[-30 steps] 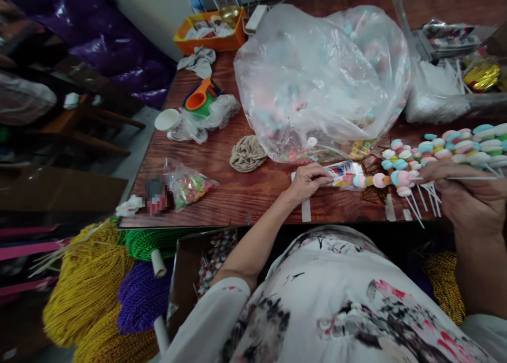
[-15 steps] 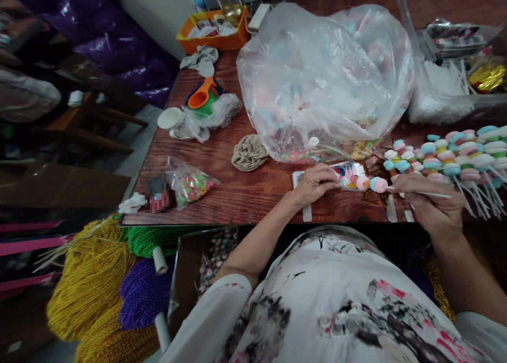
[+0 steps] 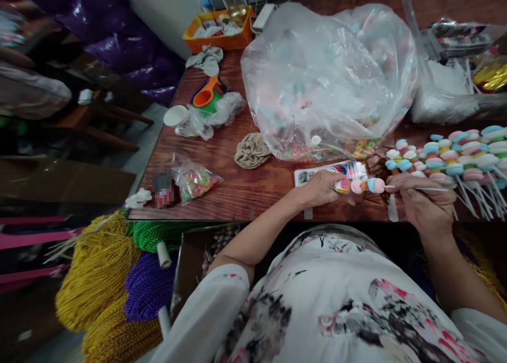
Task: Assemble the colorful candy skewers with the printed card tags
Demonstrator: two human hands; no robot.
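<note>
A stick strung with pink, blue, orange and white pieces (image 3: 357, 186) is held level between both hands, above the table's front edge. My left hand (image 3: 321, 187) is closed around its left end, where something shiny and yellow shows. The bare white stick (image 3: 431, 188) on the right is pinched in my right hand (image 3: 422, 202). Behind my left hand lies a printed packet (image 3: 303, 177), partly covered by it. Many similar finished sticks (image 3: 451, 154) lie in a pile right of my right hand.
A big clear bag (image 3: 325, 77) of pastel pieces fills the back middle, beside a clear plastic bin (image 3: 443, 106). On the left are a small bag (image 3: 196, 183), a white cup (image 3: 175, 116) and a coiled beige cloth (image 3: 252, 150). An orange basket (image 3: 194, 43) stands behind.
My left hand has turned and now wraps the stick's left end, more of the packet behind showing. My right hand has shifted slightly left. The whole view has moved a little.
</note>
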